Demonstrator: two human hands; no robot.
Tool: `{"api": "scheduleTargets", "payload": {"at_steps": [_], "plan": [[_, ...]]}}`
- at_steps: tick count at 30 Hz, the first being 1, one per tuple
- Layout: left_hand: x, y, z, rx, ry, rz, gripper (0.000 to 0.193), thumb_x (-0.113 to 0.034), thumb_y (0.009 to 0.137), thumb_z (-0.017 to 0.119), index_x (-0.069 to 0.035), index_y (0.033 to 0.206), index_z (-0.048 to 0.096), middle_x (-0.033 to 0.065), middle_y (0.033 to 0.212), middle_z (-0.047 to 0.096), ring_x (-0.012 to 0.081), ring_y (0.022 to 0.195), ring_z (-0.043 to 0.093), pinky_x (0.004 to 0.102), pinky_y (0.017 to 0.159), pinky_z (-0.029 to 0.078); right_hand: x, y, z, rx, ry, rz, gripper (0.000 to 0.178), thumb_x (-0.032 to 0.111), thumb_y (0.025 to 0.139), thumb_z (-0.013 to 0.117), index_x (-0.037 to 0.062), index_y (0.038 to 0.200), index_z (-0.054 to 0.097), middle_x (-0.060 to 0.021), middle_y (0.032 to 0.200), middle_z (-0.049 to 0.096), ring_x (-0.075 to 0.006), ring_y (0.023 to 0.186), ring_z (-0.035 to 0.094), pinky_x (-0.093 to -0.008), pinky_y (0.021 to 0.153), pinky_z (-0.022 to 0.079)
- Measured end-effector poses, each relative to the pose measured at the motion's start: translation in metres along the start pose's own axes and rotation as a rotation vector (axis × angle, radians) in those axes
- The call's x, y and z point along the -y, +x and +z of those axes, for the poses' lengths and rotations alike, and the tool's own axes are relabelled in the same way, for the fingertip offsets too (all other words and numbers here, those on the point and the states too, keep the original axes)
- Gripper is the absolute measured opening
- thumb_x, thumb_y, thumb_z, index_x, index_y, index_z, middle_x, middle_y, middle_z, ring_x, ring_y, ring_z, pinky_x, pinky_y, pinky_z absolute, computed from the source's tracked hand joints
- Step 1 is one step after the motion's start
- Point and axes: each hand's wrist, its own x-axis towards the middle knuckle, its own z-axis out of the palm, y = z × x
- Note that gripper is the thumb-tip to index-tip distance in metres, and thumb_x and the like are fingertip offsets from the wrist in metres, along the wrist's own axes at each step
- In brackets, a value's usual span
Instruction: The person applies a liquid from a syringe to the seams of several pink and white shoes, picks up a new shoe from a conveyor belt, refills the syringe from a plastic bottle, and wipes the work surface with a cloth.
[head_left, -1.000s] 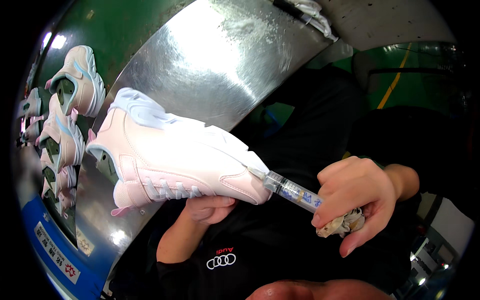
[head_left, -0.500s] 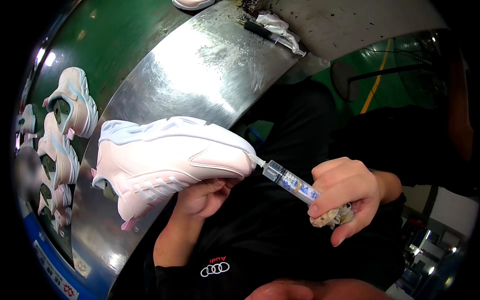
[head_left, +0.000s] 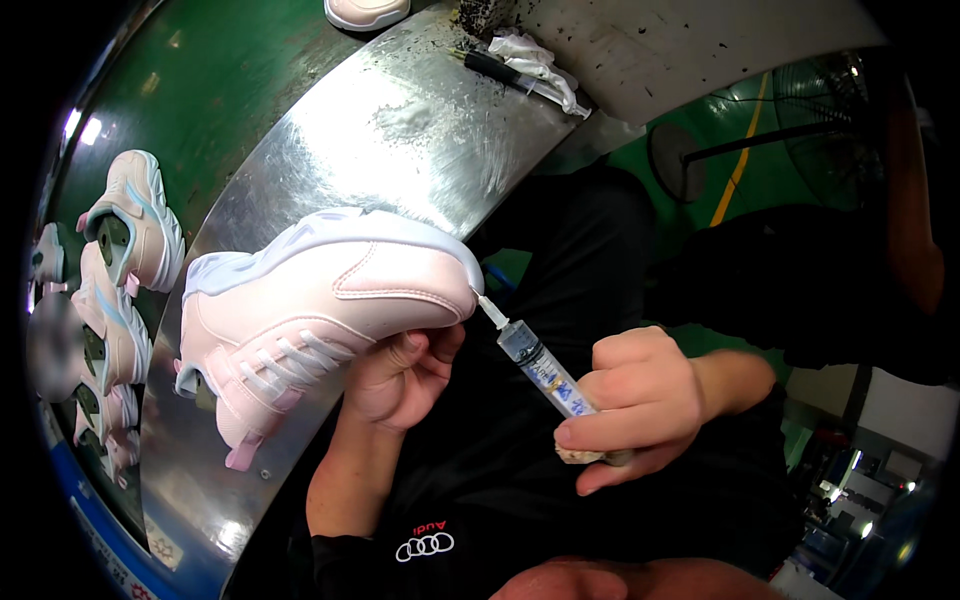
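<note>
Pink shoe (head_left: 330, 292): left grip (head_left: 395, 382) curled beneath | syringe (head_left: 538, 362): right grip (head_left: 645, 395) closed

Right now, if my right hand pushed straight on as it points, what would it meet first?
Likely the pink shoe, at its toe: the syringe in your right hand points there, its tip touching or nearly so; depth is unclear.

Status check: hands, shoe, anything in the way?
Left hand holding pink shoe near the toe. Right hand gripping syringe, nozzle at the toe's edge. No obstruction visible there.
</note>
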Motion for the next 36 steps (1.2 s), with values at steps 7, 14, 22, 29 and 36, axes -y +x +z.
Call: {"api": "scheduleTargets", "payload": {"at_steps": [7, 14, 22, 29, 36], "plan": [[0.001, 0.003, 0.010, 0.021, -0.066, 0.008, 0.050, -0.018, 0.080, 0.069, -0.005, 0.124, 0.050, 0.0160, 0.127, 0.050, 0.0239, 0.121, 0.047, 0.0271, 0.085, 0.054, -0.011, -0.001, 0.015, 0.029, -0.337, -0.142, 0.023, 0.025, 0.073, 0.072, 0.0087, 0.086, 0.063, 0.0008, 0.065, 0.048, -0.0109, 0.046, 0.036, -0.0227, 0.037, 0.026], [-0.001, 0.000, 0.014, 0.070, -0.093, 0.039, 0.051, -0.021, 0.081, 0.067, -0.005, 0.126, 0.047, 0.0164, 0.125, 0.052, 0.0241, 0.121, 0.047, 0.0264, 0.085, 0.054, -0.017, 0.002, 0.026, -0.009, -0.450, -0.222, 0.021, 0.023, 0.072, 0.071, 0.0100, 0.087, 0.062, 0.0001, 0.065, 0.048, -0.0103, 0.047, 0.036, -0.0222, 0.036, 0.026], [0.000, 0.003, 0.024, 0.051, -0.024, 0.041, 0.051, -0.026, 0.085, 0.063, -0.004, 0.127, 0.045, 0.0153, 0.125, 0.052, 0.0244, 0.120, 0.047, 0.0240, 0.084, 0.053, -0.018, 0.000, 0.023, 0.008, -0.472, -0.219, 0.020, 0.022, 0.073, 0.071, 0.0103, 0.086, 0.061, 0.0006, 0.064, 0.048, -0.0104, 0.047, 0.037, -0.0224, 0.036, 0.027], [-0.004, -0.003, 0.024, -0.011, -0.041, 0.051, 0.055, -0.027, 0.086, 0.062, -0.003, 0.130, 0.041, 0.0203, 0.124, 0.050, 0.0237, 0.111, 0.054, 0.0243, 0.086, 0.052, -0.015, 0.005, 0.026, 0.035, -0.416, -0.225, 0.021, 0.024, 0.071, 0.073, 0.0106, 0.084, 0.062, 0.0015, 0.062, 0.046, -0.0113, 0.045, 0.034, -0.0244, 0.037, 0.025], [0.003, -0.053, 0.002, 0.064, -0.045, 0.025, 0.053, -0.015, 0.076, 0.069, -0.003, 0.124, 0.049, 0.0134, 0.114, 0.059, 0.0319, 0.107, 0.056, 0.0430, 0.091, 0.046, -0.037, -0.006, 0.009, -0.114, -0.403, -0.164, 0.040, 0.030, 0.063, 0.079, 0.0094, 0.093, 0.060, -0.0054, 0.076, 0.057, -0.0196, 0.056, 0.043, -0.0293, 0.049, 0.034]]}}
